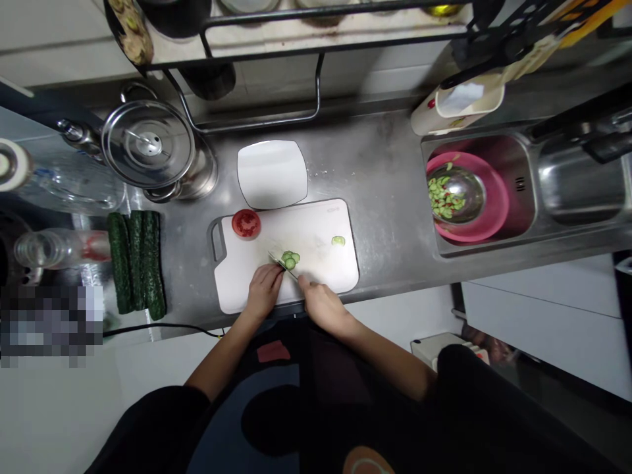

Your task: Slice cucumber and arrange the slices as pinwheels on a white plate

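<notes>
Centrally, one cutting board (316, 227), white, with a grey-edged handle slot at its left end, lying on a steel counter (385, 178). Upon the board: one knife (284, 266), slanted, its handle closed in the right hand (323, 304) near the board's front edge; one left hand (265, 288), fingers drawn narrowly together just beside the blade, whether gripping a piece beneath them cannot be told; one small cluster of green slices (290, 259), against the far side of the blade; one single green slice (338, 241), lying apart towards the board's right end; one cut tomato (246, 224), red face up, by the board's far left corner. Directly behind the board: one white plate (272, 172), squarish. Left of the board: three dark green cucumbers (137, 263), side by side. Behind and left of the board: one steel pot (201, 172), under a shiny lid (148, 146). Well right of the board: one sink (523, 197), containing a pink basin (498, 197), a metal bowl (474, 191) and pale green pieces (447, 197).
</notes>
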